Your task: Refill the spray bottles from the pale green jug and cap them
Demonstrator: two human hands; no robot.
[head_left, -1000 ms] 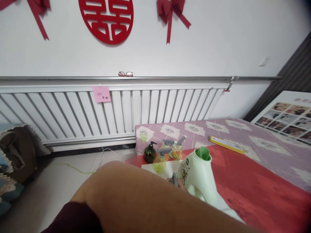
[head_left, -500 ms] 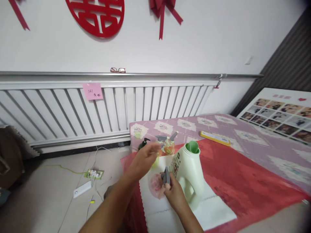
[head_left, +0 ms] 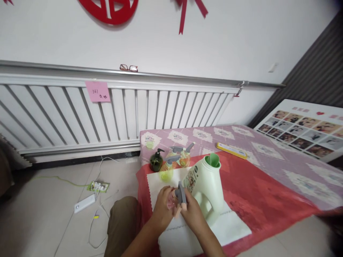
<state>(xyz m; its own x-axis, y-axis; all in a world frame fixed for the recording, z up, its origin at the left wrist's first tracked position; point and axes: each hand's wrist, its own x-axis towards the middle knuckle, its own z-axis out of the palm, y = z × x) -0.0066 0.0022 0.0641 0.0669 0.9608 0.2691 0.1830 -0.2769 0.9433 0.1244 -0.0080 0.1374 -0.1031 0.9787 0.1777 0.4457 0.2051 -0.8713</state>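
Observation:
Low in the head view, both my hands meet over a white mat (head_left: 230, 228) on a red cloth. My left hand (head_left: 162, 207) wraps around a small pinkish spray bottle (head_left: 171, 200). My right hand (head_left: 190, 212) grips that bottle's grey trigger sprayer head (head_left: 181, 193). Right beside my hands stands a large pale green detergent jug (head_left: 207, 185) with its mouth uncapped. Behind them stand a dark green pump bottle (head_left: 156, 161) and some yellow-orange spray bottles (head_left: 177, 159).
The bed (head_left: 268, 157) has a purple patterned sheet with a yellow flat box (head_left: 232, 150) on it. A white radiator (head_left: 80, 114) lines the wall, with a pink note and glasses (head_left: 129, 67) above. A power strip (head_left: 98, 186) and white power bank (head_left: 84, 203) lie on the floor. My knee (head_left: 122, 221) is below.
My left hand has come back from the bottles at the rear and closed around the pinkish spray bottle. The camera has tilted down a little.

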